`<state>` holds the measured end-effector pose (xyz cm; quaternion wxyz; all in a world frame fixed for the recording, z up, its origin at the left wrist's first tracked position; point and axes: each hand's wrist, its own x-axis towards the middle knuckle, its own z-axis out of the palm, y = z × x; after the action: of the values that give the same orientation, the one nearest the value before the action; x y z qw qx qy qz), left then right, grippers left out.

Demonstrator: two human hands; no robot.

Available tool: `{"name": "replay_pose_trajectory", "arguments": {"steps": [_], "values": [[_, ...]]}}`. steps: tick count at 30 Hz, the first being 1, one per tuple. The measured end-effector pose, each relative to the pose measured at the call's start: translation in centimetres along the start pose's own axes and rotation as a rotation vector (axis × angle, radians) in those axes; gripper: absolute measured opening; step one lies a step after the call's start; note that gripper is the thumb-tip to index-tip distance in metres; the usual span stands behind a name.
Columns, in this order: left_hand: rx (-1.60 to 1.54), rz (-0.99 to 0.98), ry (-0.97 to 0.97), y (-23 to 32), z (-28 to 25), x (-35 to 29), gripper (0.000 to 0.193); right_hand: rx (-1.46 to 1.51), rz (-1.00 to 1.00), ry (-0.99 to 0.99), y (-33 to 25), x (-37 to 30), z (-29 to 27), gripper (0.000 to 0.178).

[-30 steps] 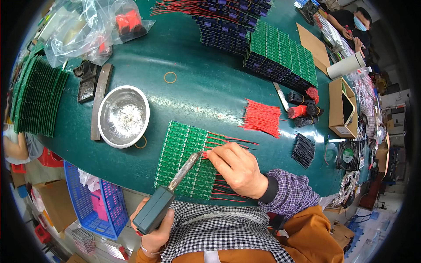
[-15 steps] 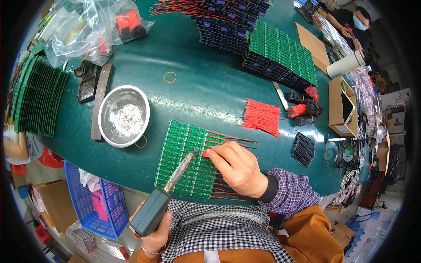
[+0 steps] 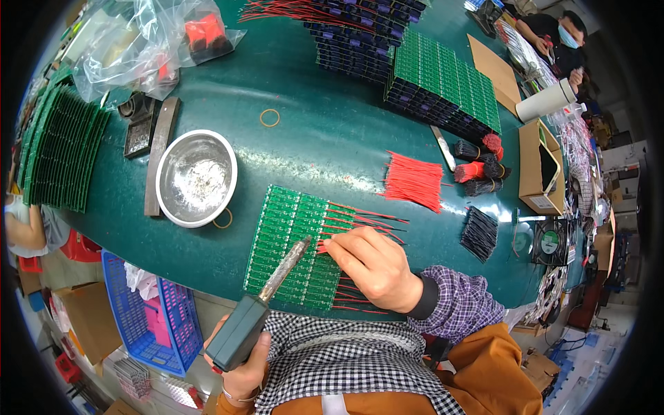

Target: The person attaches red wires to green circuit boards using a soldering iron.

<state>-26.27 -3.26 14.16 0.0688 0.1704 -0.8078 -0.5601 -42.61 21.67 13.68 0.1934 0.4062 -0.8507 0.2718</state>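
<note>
A green circuit board panel (image 3: 277,235) lies flat at the table's near edge, with several red wires (image 3: 366,211) sticking out from its right side. My left hand (image 3: 250,366) is closed around the dark handle of a soldering iron (image 3: 280,273); the tip hovers over or touches the panel's middle, which I cannot tell apart. My right hand (image 3: 373,266) pinches a red wire (image 3: 322,244) at the panel's right part, close to the iron's tip. Its palm hides some of the wires below. A bundle of loose red wires (image 3: 413,181) lies beyond my right hand.
A metal bowl (image 3: 196,178) stands left of the panel, beside a flat metal bar (image 3: 160,155). Stacked green boards (image 3: 446,83) rise at the back right; more boards (image 3: 66,149) stand at the left. Black wires (image 3: 478,234) and a cardboard box (image 3: 541,168) lie right. A co-worker (image 3: 553,38) sits far right.
The panel and the table items have shifted very slightly in view. My right fingers still pinch at the panel and the iron stays nearly in place. The co-worker's hands have moved apart.
</note>
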Motion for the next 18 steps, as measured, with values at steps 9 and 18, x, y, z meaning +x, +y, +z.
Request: {"name": "replay_pose_trajectory", "arguments": {"steps": [9,18], "values": [[0.023,-0.036,-0.106,-0.30,-0.66,-0.35,0.031,-0.002,0.007,-0.026,-0.18,-0.02,-0.05,0.039],[0.052,-0.067,-0.123,0.32,-0.61,0.06,0.030,-0.017,0.011,-0.035,-0.26,-0.07,0.09,0.038]]}}
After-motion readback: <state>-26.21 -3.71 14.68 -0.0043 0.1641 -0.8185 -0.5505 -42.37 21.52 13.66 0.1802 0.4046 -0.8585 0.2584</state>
